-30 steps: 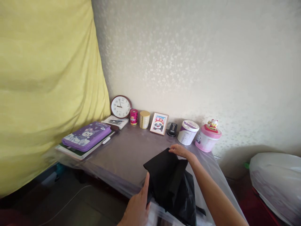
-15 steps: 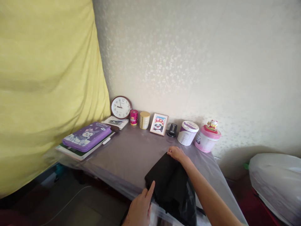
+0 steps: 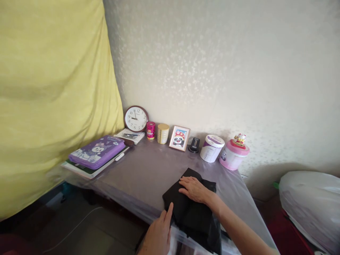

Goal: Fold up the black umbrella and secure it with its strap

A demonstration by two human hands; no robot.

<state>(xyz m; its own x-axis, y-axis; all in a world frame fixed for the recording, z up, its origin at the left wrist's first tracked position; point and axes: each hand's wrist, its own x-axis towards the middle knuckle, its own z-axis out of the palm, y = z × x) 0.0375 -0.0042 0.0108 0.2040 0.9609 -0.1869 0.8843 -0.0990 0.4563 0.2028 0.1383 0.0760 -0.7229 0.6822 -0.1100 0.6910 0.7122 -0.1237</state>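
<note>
A thin black plastic bag (image 3: 191,219), folded and creased, lies over the near right part of the table, its lower end a little glossy and see-through. My right hand (image 3: 193,189) rests flat on its upper part, fingers stretched out to the left. At the bag's near left edge is my left hand (image 3: 158,232), one finger pointing forward along the edge. The other fingers of that hand are bent and partly hidden, and the edge seems held there.
Along the wall stand a clock (image 3: 136,118), a pink can (image 3: 151,131), a yellow-lidded jar (image 3: 163,134), a framed panda picture (image 3: 179,138), a black gadget (image 3: 194,145) and two tubs (image 3: 211,148). A purple case (image 3: 98,152) lies left; a white bag (image 3: 310,202) bulges right.
My right hand has let go of the bag's far corner and moved nearer, now lying flat on it. The far part of the bag has folded differently. My left hand has stayed put.
</note>
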